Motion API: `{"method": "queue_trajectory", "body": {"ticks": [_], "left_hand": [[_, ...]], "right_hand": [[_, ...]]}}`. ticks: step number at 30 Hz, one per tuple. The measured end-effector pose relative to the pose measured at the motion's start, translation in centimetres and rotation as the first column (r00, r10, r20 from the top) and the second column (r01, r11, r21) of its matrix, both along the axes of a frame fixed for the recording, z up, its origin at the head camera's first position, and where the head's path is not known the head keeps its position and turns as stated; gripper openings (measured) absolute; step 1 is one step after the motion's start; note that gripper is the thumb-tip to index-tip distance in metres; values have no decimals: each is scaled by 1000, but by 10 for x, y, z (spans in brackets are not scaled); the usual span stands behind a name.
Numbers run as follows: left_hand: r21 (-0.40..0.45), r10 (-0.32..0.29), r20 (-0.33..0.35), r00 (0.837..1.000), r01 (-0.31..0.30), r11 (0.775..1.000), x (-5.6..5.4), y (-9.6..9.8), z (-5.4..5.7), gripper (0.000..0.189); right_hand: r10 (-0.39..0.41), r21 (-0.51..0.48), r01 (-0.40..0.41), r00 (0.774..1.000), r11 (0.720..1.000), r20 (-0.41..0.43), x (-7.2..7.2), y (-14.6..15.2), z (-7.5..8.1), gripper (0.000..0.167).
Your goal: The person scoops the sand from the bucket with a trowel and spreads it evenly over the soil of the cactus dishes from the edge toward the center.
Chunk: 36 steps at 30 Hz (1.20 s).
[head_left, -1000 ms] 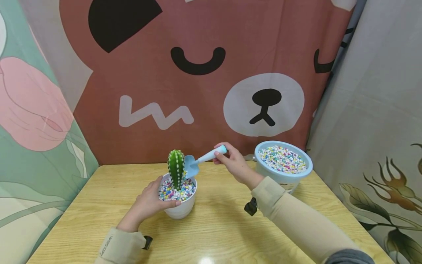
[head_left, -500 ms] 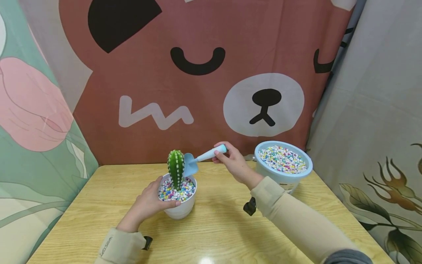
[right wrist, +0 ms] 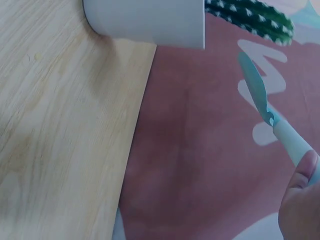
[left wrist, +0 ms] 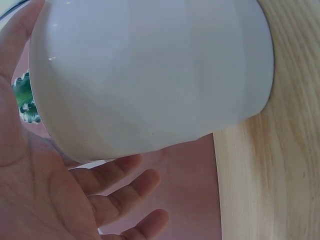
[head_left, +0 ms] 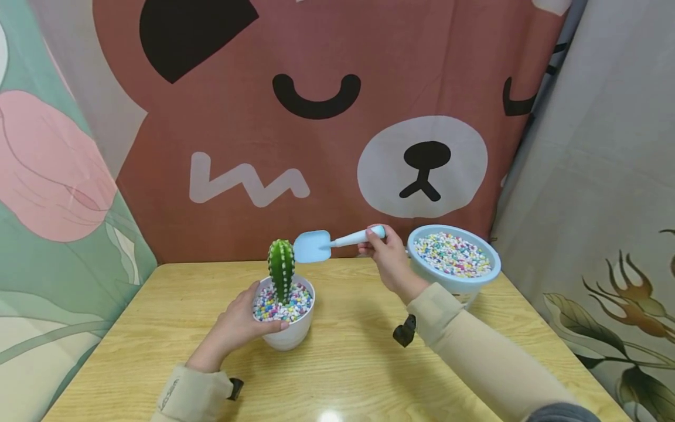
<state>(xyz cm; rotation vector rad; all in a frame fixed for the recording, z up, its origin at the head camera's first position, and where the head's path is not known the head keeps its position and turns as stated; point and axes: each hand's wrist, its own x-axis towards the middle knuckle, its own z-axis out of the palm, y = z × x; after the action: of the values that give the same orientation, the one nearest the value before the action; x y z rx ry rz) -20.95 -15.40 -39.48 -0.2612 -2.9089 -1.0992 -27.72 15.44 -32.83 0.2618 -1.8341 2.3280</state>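
Observation:
A green cactus (head_left: 282, 271) stands upright in a white flowerpot (head_left: 289, 337) with multicoloured pebbles (head_left: 295, 302) around its base. My left hand (head_left: 239, 319) holds the pot from the left, thumb along the near side of the rim; in the left wrist view its fingers (left wrist: 120, 192) curve beside the white wall. My right hand (head_left: 387, 258) pinches the pale handle of a small light blue trowel (head_left: 313, 246). Its blade is raised above the table, right of the cactus top, and carries no pebbles. In the right wrist view the trowel (right wrist: 257, 87) appears edge-on, apart from the cactus.
A light blue bucket (head_left: 460, 282) filled with similar pebbles stands at the right of the wooden table (head_left: 348, 363), just beyond my right hand. Behind the table's far edge hangs a curtain (head_left: 237, 129) with a bear print. Patterned curtains flank both sides.
My right hand has lifted the trowel up and to the right, out of the pot, and its blade is now level. Pebbles seen on the blade earlier are gone. My left hand stays put.

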Motion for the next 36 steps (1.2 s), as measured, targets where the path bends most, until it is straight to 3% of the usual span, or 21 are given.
{"method": "queue_trajectory", "body": {"ticks": [6, 21, 36], "left_hand": [[5, 3, -1, 1000, -3, 1000, 1, -1, 0, 126], [12, 10, 21, 1000, -10, 1000, 0, 1, 1, 126], [44, 6, 24, 1000, -7, 999, 0, 0, -2, 127]], "right_hand": [[-56, -42, 59, 997, 997, 61, 2, 27, 2, 12], [-159, -100, 169, 982, 981, 99, 19, 105, 18, 11], [-198, -184, 215, 974, 959, 108, 32, 139, 18, 14]]}}
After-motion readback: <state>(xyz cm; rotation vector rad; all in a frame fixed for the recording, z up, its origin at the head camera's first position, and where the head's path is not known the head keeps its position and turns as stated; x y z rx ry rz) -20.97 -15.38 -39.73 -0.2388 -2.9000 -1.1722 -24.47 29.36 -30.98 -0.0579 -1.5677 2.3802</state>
